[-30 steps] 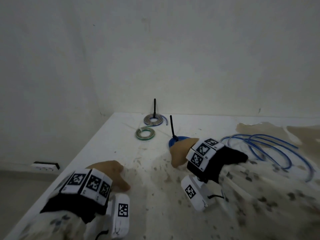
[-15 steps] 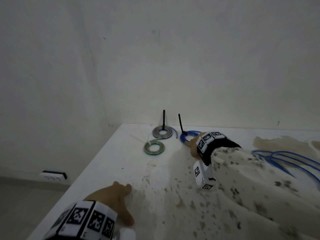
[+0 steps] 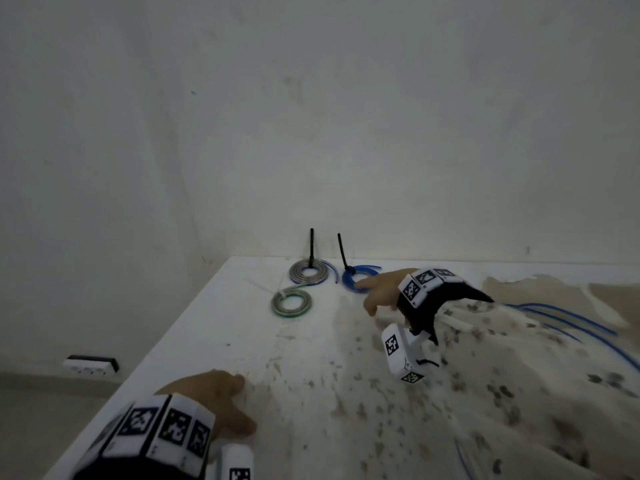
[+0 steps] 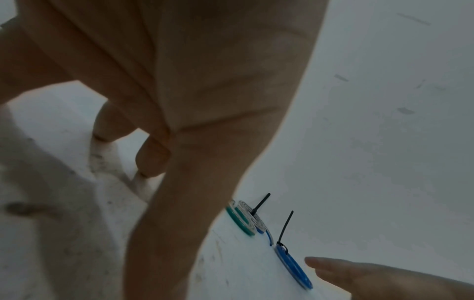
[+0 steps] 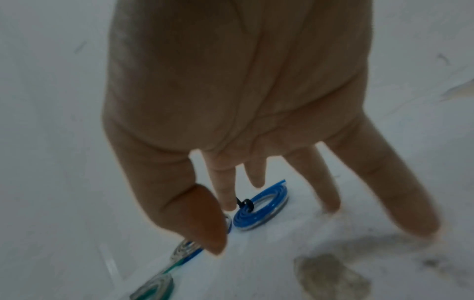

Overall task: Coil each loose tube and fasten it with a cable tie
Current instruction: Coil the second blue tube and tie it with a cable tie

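Counting what lies tied at the upper middle of the head view gives three finished pieces: a grey-and-blue coiled tube (image 3: 309, 273) with a black cable tie standing up from it, a grey-and-green coiled tube (image 3: 291, 304) just in front of it with a pale tie trailing off to the left, and a small blue coiled tube (image 3: 358, 277) bound by a second upright black cable tie (image 3: 343, 251). All three rest on the stained white surface (image 3: 242, 341) near its far edge, close to the wall. By my judgement the job is partly done, since a long loose blue tube (image 3: 568, 318) lies uncoiled at the right of the frame, running behind the patterned sleeve. The right hand (image 3: 382, 289) hangs just beside the small blue coil with fingers spread and straight, grasping nothing; the right wrist view shows clear space between fingertips and coil. The left hand (image 3: 214, 398) rests on the surface at the lower left, fingers loosely bent, nothing held. Hard to judge: how much loose tube remains, as the sleeve covers part of it and the frame cuts it off, and whether spare ties are at hand, none being visible. Both wrist views are blurred.
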